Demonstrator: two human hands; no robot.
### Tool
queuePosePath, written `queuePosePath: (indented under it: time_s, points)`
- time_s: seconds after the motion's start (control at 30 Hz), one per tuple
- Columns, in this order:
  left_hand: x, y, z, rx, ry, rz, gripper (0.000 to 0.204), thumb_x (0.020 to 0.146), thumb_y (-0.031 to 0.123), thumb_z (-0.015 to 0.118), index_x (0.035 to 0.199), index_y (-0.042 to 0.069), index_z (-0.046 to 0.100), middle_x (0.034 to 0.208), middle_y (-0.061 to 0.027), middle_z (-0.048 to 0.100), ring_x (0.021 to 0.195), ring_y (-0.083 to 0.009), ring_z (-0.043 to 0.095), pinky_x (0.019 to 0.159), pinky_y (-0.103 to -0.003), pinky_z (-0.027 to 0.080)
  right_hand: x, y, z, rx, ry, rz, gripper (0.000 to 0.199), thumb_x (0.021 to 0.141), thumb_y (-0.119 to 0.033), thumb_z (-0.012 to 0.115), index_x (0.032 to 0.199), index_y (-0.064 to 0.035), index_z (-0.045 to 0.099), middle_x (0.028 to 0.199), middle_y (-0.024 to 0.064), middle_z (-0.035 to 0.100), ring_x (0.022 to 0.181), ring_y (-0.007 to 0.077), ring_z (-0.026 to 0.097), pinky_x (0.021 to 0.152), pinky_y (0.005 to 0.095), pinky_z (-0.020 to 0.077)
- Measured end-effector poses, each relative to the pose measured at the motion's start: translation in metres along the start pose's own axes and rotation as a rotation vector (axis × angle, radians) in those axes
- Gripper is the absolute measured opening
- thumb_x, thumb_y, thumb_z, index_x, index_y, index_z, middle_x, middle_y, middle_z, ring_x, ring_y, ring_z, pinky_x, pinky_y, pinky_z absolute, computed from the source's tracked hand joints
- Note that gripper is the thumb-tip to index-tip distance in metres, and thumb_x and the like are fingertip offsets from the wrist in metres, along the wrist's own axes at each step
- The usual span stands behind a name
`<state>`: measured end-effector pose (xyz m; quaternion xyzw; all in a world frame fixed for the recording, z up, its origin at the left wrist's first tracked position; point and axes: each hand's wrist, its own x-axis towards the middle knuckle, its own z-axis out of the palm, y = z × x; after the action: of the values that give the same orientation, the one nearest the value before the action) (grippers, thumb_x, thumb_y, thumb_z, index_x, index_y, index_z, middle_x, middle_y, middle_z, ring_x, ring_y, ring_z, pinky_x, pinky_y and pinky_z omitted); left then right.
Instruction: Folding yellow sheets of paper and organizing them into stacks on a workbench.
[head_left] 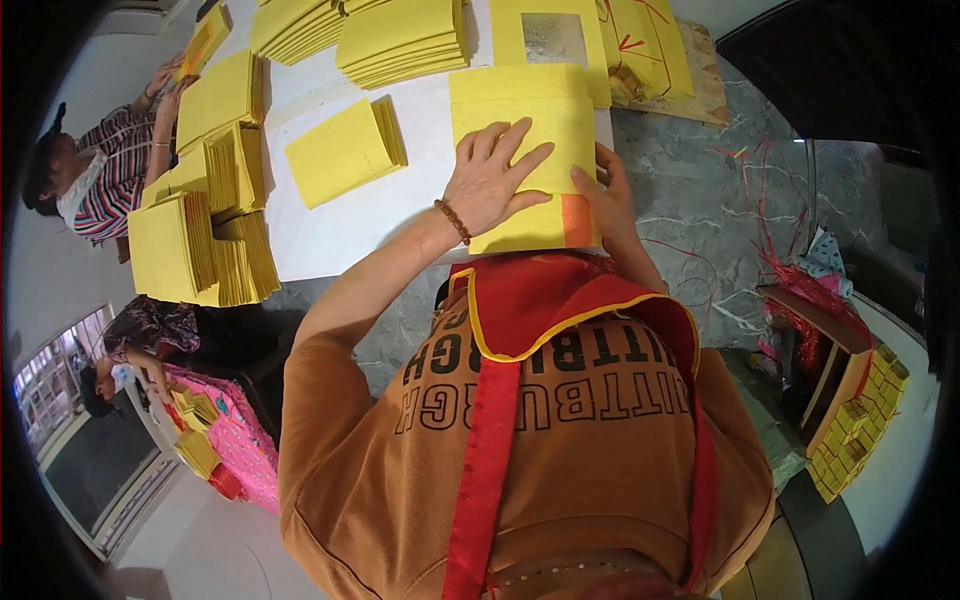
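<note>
In front of me, at the near edge of the white table (pixel 340 235), lies a folded sheet of yellow paper (pixel 520 90) with an orange patch (pixel 576 222) at its lower right. My left hand (pixel 495 180) rests flat on it, fingers spread, with a beaded bracelet on the wrist. My right hand (pixel 612 200) is at the sheet's right edge, its thumb on top and its other fingers along the side, pinching the edge. Beyond the folded sheet is another yellow sheet (pixel 505 25) with a silvery square (pixel 553 40).
Folded yellow paper stacks (pixel 170 240) line the table's left side; more stacks (pixel 400 45) stand at the back. A small folded pile (pixel 340 155) lies left of my hands. Two other people (pixel 100 185) work at the left. Red strings (pixel 765 200) hang at the right.
</note>
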<state>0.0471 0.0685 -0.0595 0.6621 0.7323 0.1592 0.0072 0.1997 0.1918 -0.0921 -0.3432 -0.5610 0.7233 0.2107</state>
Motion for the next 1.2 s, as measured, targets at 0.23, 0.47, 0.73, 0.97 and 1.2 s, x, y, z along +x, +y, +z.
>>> queuePosePath:
  time_s: [0.23, 0.47, 0.73, 0.97, 1.2]
  points:
    - [0.000, 0.006, -0.006, 0.264, -0.050, 0.149, 0.058, 0.075, 0.026, 0.063, 0.124, 0.000, 0.045, 0.123, -0.0224, 0.046, 0.106, -0.0319, 0.048, 0.083, -0.038, 0.042, 0.001, 0.017, 0.000, -0.073, 0.003, -0.088, 0.048, 0.084, -0.018, 0.061, 0.125, -0.0001, 0.042, 0.122, 0.0137, 0.048, 0.111, 0.0215, 0.047, 0.091, 0.0333, 0.0405]
    - [-0.002, -0.003, -0.004, 0.151, 0.058, 0.117, 0.062, 0.067, 0.011, 0.064, 0.124, -0.002, 0.044, 0.121, -0.0204, 0.050, 0.102, -0.0296, 0.051, 0.082, -0.037, 0.043, 0.003, 0.023, 0.000, -0.017, 0.026, -0.125, 0.041, 0.091, -0.022, 0.049, 0.125, 0.0002, 0.042, 0.122, 0.0123, 0.048, 0.111, 0.0183, 0.045, 0.094, 0.0315, 0.0365]
    - [-0.070, -0.071, -0.058, 0.358, 0.437, -0.173, 0.053, 0.070, 0.001, 0.052, 0.122, 0.011, 0.053, 0.121, -0.0056, 0.056, 0.105, -0.0226, 0.050, 0.086, -0.037, 0.036, 0.003, 0.016, -0.004, -0.214, 0.069, 0.041, 0.047, 0.093, -0.028, 0.045, 0.128, 0.0022, 0.039, 0.123, 0.0120, 0.047, 0.111, 0.0176, 0.044, 0.095, 0.0284, 0.0340]
    - [-0.130, -0.142, -0.039, 0.495, 0.256, -0.396, 0.060, 0.072, -0.002, 0.051, 0.128, 0.021, 0.048, 0.126, -0.0009, 0.051, 0.111, -0.0221, 0.047, 0.091, -0.041, 0.032, 0.004, 0.012, -0.003, -0.088, 0.010, 0.073, 0.047, 0.092, -0.027, 0.048, 0.127, 0.0023, 0.039, 0.120, 0.0124, 0.049, 0.108, 0.0176, 0.047, 0.094, 0.0280, 0.0355]
    - [-0.143, -0.153, -0.027, 0.446, 0.196, -0.463, 0.062, 0.074, -0.002, 0.048, 0.131, 0.021, 0.045, 0.130, -0.0021, 0.049, 0.114, -0.0228, 0.046, 0.093, -0.040, 0.032, 0.007, 0.020, -0.007, -0.126, 0.042, 0.101, 0.049, 0.092, -0.030, 0.048, 0.127, 0.0030, 0.040, 0.122, 0.0131, 0.048, 0.110, 0.0179, 0.046, 0.095, 0.0281, 0.0349]
